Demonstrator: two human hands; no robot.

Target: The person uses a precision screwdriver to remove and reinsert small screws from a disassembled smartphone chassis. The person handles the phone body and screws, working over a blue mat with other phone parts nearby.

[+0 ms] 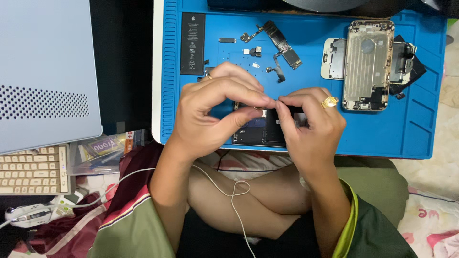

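Dark phone part (258, 126) lies under both hands' fingertips.

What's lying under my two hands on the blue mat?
Under the left hand and right hand a dark flat panel lies on the blue mat, near its front edge. The hands cover its top and right side, and whatever small part the fingertips pinch.

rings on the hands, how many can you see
2: a broad gold ring on a finger of the right hand, and a thin gold ring on the left hand. Curled fingers may hide others.
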